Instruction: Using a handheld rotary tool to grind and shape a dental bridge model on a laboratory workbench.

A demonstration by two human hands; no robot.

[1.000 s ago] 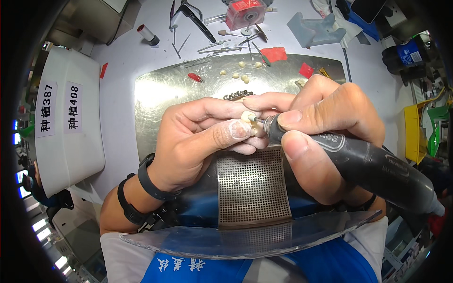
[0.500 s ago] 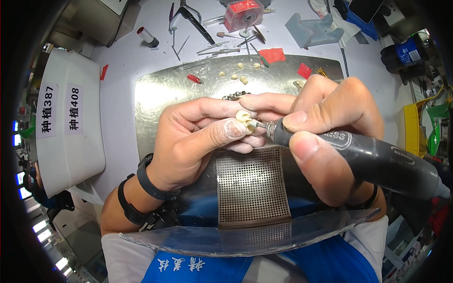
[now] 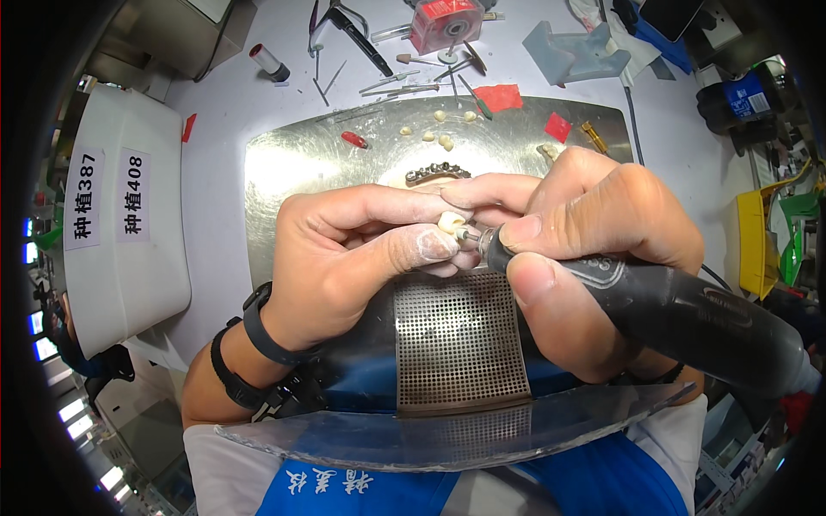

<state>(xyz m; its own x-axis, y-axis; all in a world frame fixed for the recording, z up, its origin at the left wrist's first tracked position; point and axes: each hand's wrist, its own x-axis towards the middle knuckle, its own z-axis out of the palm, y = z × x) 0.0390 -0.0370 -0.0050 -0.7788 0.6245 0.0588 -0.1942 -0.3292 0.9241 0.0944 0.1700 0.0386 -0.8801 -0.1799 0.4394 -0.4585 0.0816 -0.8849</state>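
My left hand point(image 3: 361, 245) pinches a small cream dental crown point(image 3: 451, 223) between dusty thumb and fingers. Wrapped round a black rotary handpiece point(image 3: 662, 301), my right hand point(image 3: 594, 224) points its bit at the crown from the right. The bit's tip meets or nearly meets the crown's lower side; contact is hard to make out. Fingers of the two hands come together just behind the crown. Beyond them a dark metal dental framework point(image 3: 437, 173) lies on the steel plate point(image 3: 292, 172). Several loose cream crowns point(image 3: 445, 142) are scattered farther back on that plate.
Below my hands is a perforated metal grille point(image 3: 460, 344), with a clear shield point(image 3: 447, 439) nearer me. A white bin point(image 3: 129, 224) stands at left. Several burs point(image 3: 400, 90), a red-labelled box point(image 3: 447, 24) and a grey holder point(image 3: 575, 53) lie at the back; a dark bottle point(image 3: 747, 101) is at right.
Both hands have shifted slightly; the handpiece's front end has moved left and down. The crown is turned a little and sits lower, and more of the metal framework shows behind the fingers.
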